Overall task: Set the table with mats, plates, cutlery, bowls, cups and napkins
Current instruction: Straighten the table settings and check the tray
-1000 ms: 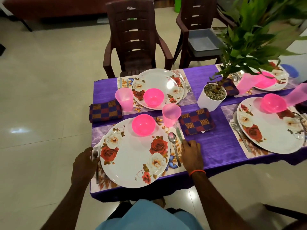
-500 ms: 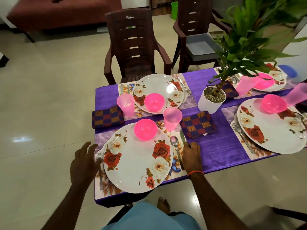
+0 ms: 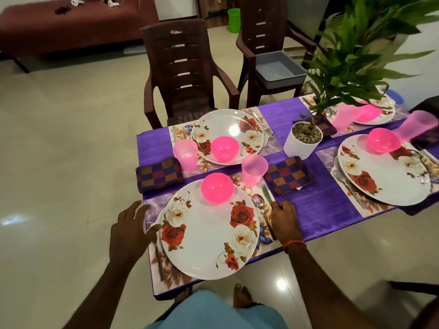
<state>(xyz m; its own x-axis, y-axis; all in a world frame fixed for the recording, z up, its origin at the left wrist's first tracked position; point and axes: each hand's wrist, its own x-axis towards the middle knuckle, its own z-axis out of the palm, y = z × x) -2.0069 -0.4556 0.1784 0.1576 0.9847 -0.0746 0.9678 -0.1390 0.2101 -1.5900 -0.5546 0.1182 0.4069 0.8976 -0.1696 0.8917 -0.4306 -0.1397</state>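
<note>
The left hand [image 3: 133, 230] is spread and empty beside the round white rose-patterned plate [image 3: 209, 236]. The right hand [image 3: 286, 223] curls on the steel table knife [image 3: 266, 194], right of the plate on the purple-clothed counter [image 3: 332, 205].

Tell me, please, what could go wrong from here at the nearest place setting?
The right hand holds the knife close to the pink cup; a push forward could tip it. The left hand hovers open by the plate, which sits near the table's edge; a bump could slide it off.
</note>
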